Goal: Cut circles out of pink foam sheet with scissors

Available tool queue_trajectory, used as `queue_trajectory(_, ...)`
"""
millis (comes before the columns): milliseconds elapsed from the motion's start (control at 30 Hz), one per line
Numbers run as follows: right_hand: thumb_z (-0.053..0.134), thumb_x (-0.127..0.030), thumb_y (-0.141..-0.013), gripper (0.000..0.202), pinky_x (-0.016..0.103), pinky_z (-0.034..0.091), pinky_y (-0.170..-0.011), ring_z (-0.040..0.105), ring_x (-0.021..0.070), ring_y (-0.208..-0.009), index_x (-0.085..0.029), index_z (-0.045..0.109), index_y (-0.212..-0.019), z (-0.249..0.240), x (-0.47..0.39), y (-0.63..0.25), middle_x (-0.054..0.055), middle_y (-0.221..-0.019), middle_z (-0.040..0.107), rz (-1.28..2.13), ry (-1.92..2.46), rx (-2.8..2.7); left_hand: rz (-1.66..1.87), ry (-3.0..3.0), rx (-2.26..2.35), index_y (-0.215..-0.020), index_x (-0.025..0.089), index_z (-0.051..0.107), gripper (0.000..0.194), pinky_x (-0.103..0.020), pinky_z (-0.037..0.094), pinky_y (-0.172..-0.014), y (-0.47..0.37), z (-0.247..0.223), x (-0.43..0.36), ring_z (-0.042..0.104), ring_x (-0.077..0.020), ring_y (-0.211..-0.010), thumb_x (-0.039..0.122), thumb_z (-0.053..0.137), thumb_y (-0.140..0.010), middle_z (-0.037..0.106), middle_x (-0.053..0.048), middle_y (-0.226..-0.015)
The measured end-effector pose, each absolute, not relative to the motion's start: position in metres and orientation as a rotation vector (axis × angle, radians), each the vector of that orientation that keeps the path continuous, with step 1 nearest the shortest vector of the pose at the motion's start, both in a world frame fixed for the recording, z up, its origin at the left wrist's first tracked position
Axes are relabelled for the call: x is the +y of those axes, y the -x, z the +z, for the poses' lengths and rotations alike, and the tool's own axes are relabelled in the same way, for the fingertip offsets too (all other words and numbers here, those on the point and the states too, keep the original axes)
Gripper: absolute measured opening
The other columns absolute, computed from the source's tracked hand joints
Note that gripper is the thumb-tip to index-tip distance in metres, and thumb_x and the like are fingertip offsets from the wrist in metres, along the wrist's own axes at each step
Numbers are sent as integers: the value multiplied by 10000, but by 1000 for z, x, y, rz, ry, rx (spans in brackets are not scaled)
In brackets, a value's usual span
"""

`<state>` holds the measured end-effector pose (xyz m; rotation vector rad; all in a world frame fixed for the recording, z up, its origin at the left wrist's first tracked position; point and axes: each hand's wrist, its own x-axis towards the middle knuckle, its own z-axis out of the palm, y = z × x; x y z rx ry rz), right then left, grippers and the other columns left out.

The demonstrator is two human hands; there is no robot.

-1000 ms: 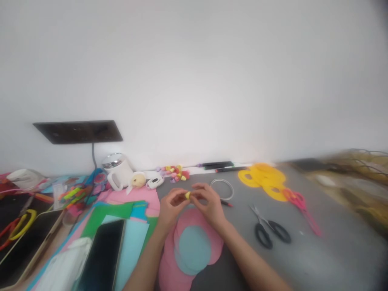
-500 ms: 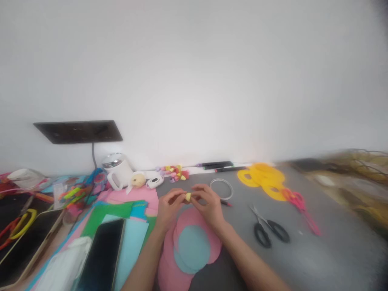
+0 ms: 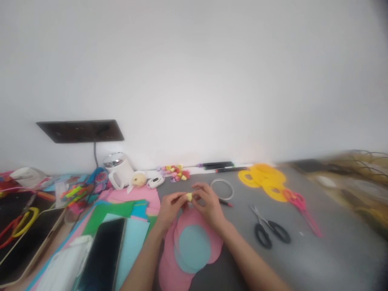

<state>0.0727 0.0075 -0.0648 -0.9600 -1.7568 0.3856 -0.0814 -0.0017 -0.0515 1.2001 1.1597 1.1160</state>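
Note:
Between my fingertips is a small pale yellow piece [image 3: 189, 197], perhaps rolled paper; its exact kind is too small to make out. My left hand [image 3: 172, 208] pinches it from the left with thumb and forefinger. From the other side my right hand [image 3: 209, 205] pinches it, fingers curled. Below both hands lie pink paper circles [image 3: 169, 266], with light blue paper circles [image 3: 194, 247] on top of them. Just right of my right hand are a silvery ring [image 3: 222, 189] and a dark pen with a red end [image 3: 225, 202].
Black-handled scissors [image 3: 268, 228], pink scissors [image 3: 303, 210] and yellow paper shapes [image 3: 263, 180] lie on the right. Small colourful pieces [image 3: 176, 172] and pens [image 3: 218, 165] line the wall. On the left are a white mug [image 3: 121, 173], coloured paper sheets [image 3: 133, 238] and a phone [image 3: 103, 254].
My hands stay on the small yellow piece, with only slight finger movement. The whole view has shifted a few pixels.

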Motion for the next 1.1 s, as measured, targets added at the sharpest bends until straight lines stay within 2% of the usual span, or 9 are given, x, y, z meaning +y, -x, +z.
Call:
queue_trajectory(200, 521, -156, -769, 112, 265, 539, -601, 611, 137, -697, -192, 593, -692, -60, 9, -75, 96, -990, 595, 586, 955, -1703, 1159, -1163, 1127, -832, 149, 715, 187, -251, 462, -601, 81, -46, -2, 539, -115, -577, 262, 701, -684, 635, -18, -628)
queue_trajectory(300, 549, -171, -749, 90, 255, 536, -614, 636, 174, -803, -185, 603, -677, -58, 10, -76, 101, -968, 628, 735, 1014, -1662, 1189, -1177, 1097, -781, 163, 716, 145, -249, 471, -610, 81, -44, -3, 557, -116, -619, 232, 718, -653, 653, -29, -749)
queue_trajectory(433, 555, -185, -755, 101, 250, 528, -592, 647, 163, -687, -179, 608, -669, -57, 11, -77, 60, -787, 682, 869, 1062, -1637, 1217, -1193, 1041, -776, 175, 722, 146, -270, 504, -698, 81, -43, -4, 596, -153, -765, 219, 730, -637, 644, -49, -901)
queue_trajectory(567, 539, -160, -759, 89, 257, 517, -594, 612, 148, -623, -188, 604, -705, -57, 9, -76, 29, -697, 654, 812, 1058, -1631, 1219, -1139, 1057, -775, 163, 720, 156, -308, 521, -726, 79, -41, -5, 611, -156, -736, 276, 708, -668, 645, -59, -916)
queue_trajectory(667, 521, -137, -772, 115, 270, 503, -631, 594, 151, -666, -195, 589, -700, -58, 7, -74, 41, -733, 628, 646, 994, -1708, 1227, -1099, 1126, -732, 139, 702, 161, -303, 519, -684, 77, -42, -4, 592, -135, -631, 294, 691, -691, 659, -56, -782)
queue_trajectory(733, 497, -133, -799, 138, 269, 500, -631, 596, 152, -692, -194, 585, -712, -60, 6, -72, 57, -770, 619, 536, 932, -1776, 1218, -1097, 1140, -765, 137, 697, 172, -298, 518, -688, 77, -45, -3, 599, -146, -656, 270, 722, -659, 660, -52, -730)
queue_trajectory(833, 481, -144, -816, 142, 266, 514, -635, 601, 144, -711, -192, 586, -733, -63, 6, -71, 83, -863, 611, 529, 902, -1801, 1228, -1100, 1144, -808, 148, 696, 222, -289, 517, -723, 78, -48, -2, 605, -166, -769, 249, 753, -619, 660, -57, -817)
queue_trajectory(1000, 557, -200, -755, 86, 260, 526, -631, 626, 161, -767, -178, 594, -680, -59, 9, -73, 96, -935, 621, 837, 1054, -1645, 1262, -1169, 1081, -793, 163, 692, 196, -291, 516, -770, 80, -49, -3, 592, -162, -825, 247, 750, -625, 610, -47, -918)
queue_trajectory(1100, 602, -260, -739, 140, 267, 524, -637, 645, 183, -760, -172, 594, -631, -53, 10, -74, 65, -783, 669, 1061, 1118, -1551, 1282, -1281, 1007, -836, 174, 695, 165, -316, 511, -819, 79, -47, -5, 595, -177, -874, 248, 709, -689, 605, -58, -933)
